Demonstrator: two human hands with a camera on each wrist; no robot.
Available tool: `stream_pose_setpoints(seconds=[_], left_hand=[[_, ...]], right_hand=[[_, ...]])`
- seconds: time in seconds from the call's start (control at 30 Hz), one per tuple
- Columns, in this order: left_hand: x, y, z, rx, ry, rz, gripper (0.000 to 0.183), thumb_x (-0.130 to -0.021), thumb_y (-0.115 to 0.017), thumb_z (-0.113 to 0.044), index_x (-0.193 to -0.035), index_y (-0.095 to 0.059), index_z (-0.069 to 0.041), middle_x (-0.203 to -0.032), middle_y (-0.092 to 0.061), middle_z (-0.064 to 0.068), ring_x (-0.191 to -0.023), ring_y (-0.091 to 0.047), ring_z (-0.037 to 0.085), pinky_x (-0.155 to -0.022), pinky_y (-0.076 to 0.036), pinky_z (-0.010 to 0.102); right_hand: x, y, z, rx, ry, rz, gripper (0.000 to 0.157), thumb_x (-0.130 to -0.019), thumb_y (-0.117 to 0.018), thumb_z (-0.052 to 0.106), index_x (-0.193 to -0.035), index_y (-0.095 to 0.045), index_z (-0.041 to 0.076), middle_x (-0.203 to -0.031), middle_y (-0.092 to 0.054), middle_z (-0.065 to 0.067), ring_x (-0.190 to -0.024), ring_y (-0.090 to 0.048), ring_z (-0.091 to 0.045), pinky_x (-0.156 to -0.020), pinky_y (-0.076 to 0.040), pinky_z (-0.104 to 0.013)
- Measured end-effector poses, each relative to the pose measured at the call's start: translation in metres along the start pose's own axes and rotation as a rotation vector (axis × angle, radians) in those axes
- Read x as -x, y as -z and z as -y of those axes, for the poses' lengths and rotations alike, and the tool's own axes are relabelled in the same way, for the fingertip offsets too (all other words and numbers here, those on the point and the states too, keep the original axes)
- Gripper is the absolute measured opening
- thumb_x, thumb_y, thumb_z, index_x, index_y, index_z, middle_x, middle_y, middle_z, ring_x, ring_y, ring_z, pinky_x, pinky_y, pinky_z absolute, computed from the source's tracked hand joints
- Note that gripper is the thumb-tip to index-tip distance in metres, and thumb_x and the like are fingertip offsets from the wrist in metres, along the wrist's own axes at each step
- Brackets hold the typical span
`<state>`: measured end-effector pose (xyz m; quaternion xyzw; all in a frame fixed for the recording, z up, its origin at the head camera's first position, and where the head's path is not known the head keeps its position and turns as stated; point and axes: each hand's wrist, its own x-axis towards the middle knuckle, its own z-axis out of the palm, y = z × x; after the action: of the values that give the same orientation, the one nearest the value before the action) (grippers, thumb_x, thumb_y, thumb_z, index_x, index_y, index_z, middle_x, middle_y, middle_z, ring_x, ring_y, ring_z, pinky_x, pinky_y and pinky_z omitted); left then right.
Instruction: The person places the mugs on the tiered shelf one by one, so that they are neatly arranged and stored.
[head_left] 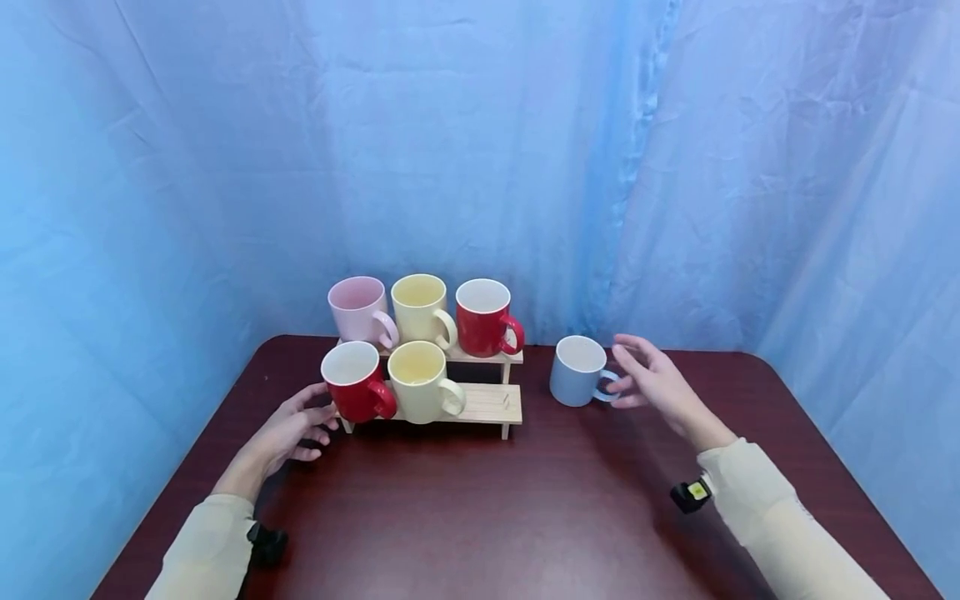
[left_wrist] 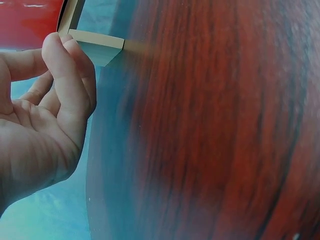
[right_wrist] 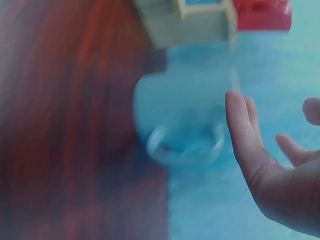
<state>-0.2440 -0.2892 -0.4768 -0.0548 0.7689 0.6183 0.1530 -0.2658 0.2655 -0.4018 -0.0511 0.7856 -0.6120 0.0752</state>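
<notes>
My left hand (head_left: 288, 427) is at the left end of a two-tier wooden rack (head_left: 491, 403), its fingers loosely bent. Its fingertips come close to the lower shelf and the red mug (head_left: 351, 387); whether they touch is unclear. In the left wrist view the fingertips overlap the shelf's end (left_wrist: 97, 39). A light blue mug (head_left: 576, 375) stands upright on the table, right of the rack. My right hand (head_left: 652, 383) hovers beside its handle, fingers spread and nothing held. The right wrist view shows the blue mug (right_wrist: 182, 110) blurred, left of the fingers.
On the lower shelf a cream mug (head_left: 417, 387) stands right of the red one. Along the upper shelf are a pink mug (head_left: 358, 312), another cream mug (head_left: 417, 308) and a second red mug (head_left: 477, 325). Blue curtains (head_left: 480, 150) surround the dark wooden table (head_left: 480, 517).
</notes>
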Motion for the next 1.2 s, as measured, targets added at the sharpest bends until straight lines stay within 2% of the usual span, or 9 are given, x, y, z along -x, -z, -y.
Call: stream_pose_setpoints(seconds=[0.17,0.33,0.57,0.7,0.93,1.2], left_hand=[[0.000,0.003,0.000,-0.002,0.003,-0.010,0.060,-0.103,-0.056,-0.024,-0.156,-0.027,-0.015,-0.102,-0.061,0.011,-0.074,-0.060,0.020,-0.058,-0.056,0.033],[-0.003,0.002,-0.002,-0.001,0.001,-0.013,0.060,-0.103,-0.057,-0.024,-0.156,-0.029,-0.016,-0.102,-0.062,0.011,-0.075,-0.060,0.020,-0.058,-0.056,0.033],[-0.004,0.001,-0.001,-0.011,0.012,-0.028,0.061,-0.102,-0.057,-0.023,-0.156,-0.030,-0.016,-0.103,-0.062,0.012,-0.076,-0.060,0.021,-0.059,-0.056,0.034],[-0.002,0.000,-0.001,-0.014,0.014,-0.033,0.060,-0.102,-0.057,-0.023,-0.155,-0.030,-0.016,-0.103,-0.062,0.012,-0.075,-0.060,0.021,-0.059,-0.056,0.033],[-0.001,-0.003,0.001,-0.015,0.015,-0.033,0.060,-0.102,-0.057,-0.024,-0.155,-0.030,-0.015,-0.103,-0.062,0.012,-0.076,-0.060,0.022,-0.059,-0.057,0.034],[-0.001,0.000,-0.002,-0.025,0.008,-0.020,0.061,-0.102,-0.058,-0.026,-0.155,-0.030,-0.017,-0.104,-0.061,0.012,-0.076,-0.060,0.022,-0.059,-0.056,0.034]], right_hand=[[-0.001,0.014,-0.032,-0.059,-0.131,0.031,0.079,-0.105,-0.053,0.046,-0.160,-0.014,0.006,-0.156,-0.025,-0.026,-0.087,-0.071,-0.033,-0.076,-0.059,-0.052],[-0.003,0.015,-0.050,-0.069,-0.194,0.075,0.074,-0.106,-0.051,0.045,-0.159,-0.017,0.005,-0.154,-0.028,-0.026,-0.090,-0.070,-0.033,-0.079,-0.059,-0.051],[-0.014,0.012,-0.062,-0.039,-0.164,0.097,0.066,-0.105,-0.050,0.050,-0.145,-0.039,-0.001,-0.143,-0.044,-0.028,-0.100,-0.069,-0.033,-0.079,-0.059,-0.049],[-0.020,0.009,-0.063,-0.024,-0.173,0.089,0.066,-0.104,-0.049,0.054,-0.138,-0.046,-0.003,-0.130,-0.054,-0.025,-0.097,-0.068,-0.031,-0.079,-0.059,-0.048],[-0.025,0.010,-0.063,0.005,-0.145,0.077,0.060,-0.105,-0.050,0.050,-0.126,-0.053,-0.006,-0.113,-0.063,-0.016,-0.094,-0.068,-0.029,-0.079,-0.060,-0.044],[-0.026,0.007,-0.066,-0.017,-0.141,0.051,0.053,-0.104,-0.053,0.048,-0.128,-0.054,0.002,-0.103,-0.063,-0.005,-0.086,-0.067,-0.022,-0.076,-0.060,-0.043]])
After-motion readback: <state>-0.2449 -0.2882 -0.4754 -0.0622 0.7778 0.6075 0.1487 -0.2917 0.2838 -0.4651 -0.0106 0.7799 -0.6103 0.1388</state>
